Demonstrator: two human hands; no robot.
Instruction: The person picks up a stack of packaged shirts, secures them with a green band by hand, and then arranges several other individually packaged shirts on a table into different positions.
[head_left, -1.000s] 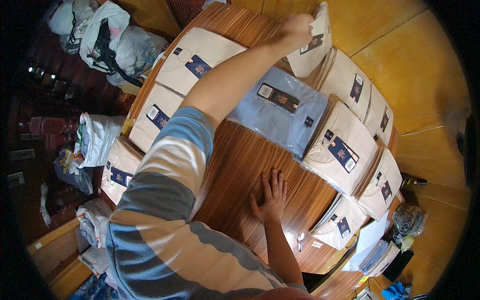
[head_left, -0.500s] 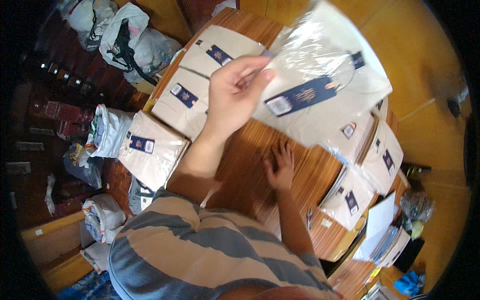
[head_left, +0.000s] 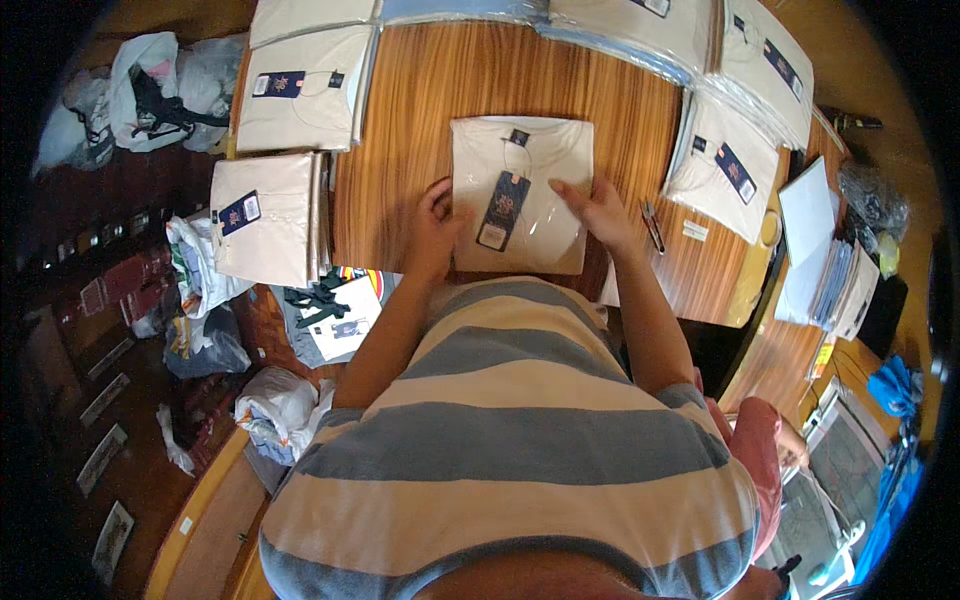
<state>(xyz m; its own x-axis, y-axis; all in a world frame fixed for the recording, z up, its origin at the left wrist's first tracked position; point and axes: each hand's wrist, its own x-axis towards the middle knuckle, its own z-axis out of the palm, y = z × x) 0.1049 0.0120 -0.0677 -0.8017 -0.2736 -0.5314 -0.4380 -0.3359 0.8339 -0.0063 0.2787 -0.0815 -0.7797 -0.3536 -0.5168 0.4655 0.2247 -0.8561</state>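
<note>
Right in front of me is a folded cream shirt (head_left: 550, 220) in clear plastic, collar pointing away, with a dark blue hang tag (head_left: 503, 212) on a loop of string. At its left edge, my left hand (head_left: 436, 232) has curled fingers and its thumb by the plastic. My right hand (head_left: 605, 215) grips the right edge, thumb on top and fingers hidden at the side. The shirt is at the near side of the wooden table (head_left: 420, 110), close to my body; whether its near end touches the wood cannot be told.
Stacks of bagged shirts stand at left (head_left: 265, 215), far left (head_left: 305, 90) and right (head_left: 725, 165). A small metal tool (head_left: 652, 228) lies right of my right hand. Plastic bags (head_left: 205, 265) crowd the floor at left. Another person's red-clothed leg (head_left: 757, 450) shows at lower right.
The bagged shirt, earlier raised at upper right in my left hand, is now low before me. My right hand has gone from flat on the table to the shirt's edge. The view has turned.
</note>
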